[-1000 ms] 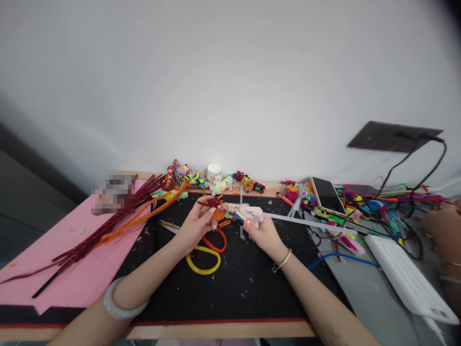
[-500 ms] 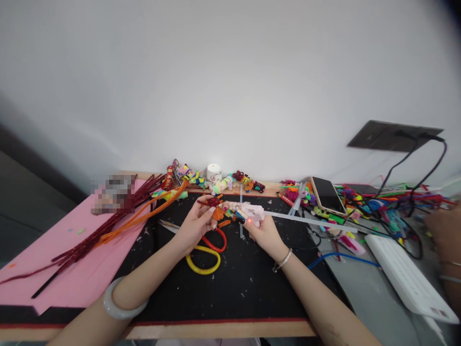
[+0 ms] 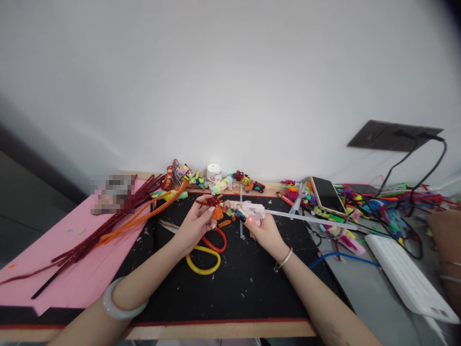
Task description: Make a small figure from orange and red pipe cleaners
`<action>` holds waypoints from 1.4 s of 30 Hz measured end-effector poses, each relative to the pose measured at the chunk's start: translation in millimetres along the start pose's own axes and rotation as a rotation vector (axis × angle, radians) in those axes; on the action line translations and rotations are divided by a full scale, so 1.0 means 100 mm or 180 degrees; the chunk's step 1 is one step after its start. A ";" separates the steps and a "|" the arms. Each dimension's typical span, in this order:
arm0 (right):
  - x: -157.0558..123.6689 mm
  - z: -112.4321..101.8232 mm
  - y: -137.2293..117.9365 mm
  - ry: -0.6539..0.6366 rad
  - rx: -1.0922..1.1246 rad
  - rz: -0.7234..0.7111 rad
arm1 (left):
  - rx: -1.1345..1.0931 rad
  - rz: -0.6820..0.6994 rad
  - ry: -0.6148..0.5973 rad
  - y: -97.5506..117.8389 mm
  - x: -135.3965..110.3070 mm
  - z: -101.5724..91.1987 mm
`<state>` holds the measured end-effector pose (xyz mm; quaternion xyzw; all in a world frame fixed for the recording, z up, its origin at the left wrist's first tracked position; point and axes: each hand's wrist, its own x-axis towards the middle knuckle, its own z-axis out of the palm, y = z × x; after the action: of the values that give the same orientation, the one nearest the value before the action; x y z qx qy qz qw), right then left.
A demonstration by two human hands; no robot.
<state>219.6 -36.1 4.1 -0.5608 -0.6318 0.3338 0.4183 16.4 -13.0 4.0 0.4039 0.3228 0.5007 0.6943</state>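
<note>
Both hands are closed: by the left hand [image 3: 198,223] the red-and-orange piece [image 3: 216,211] is pinched between thumb and fingers, and by the right hand [image 3: 267,235] the glue gun [image 3: 254,210] is gripped, its front turned toward the piece. Whether they touch cannot be told. The piece is held above the mat [image 3: 252,298], near the scissors [image 3: 202,272]. It is probably light, soft and easily squashed, so best gripped gently at its red end, away from the gun. From the gun's back a glue stick [image 3: 317,220] is extended.

A wood-edged table [image 3: 216,330] bears a black mat [image 3: 259,290] and, at the back, a white cup [image 3: 214,172] and colourful figures [image 3: 248,182].
</note>
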 end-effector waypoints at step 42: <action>0.05 -0.14 0.03 0.0225 -0.3080 0.0417 | 0.0137 0.0097 0.0048 0.02 -0.01 0.02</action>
<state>233.2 -31.6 7.7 -0.7404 -0.6632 0.0082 0.1090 16.7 -13.6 6.4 0.4199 0.3326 0.5072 0.6752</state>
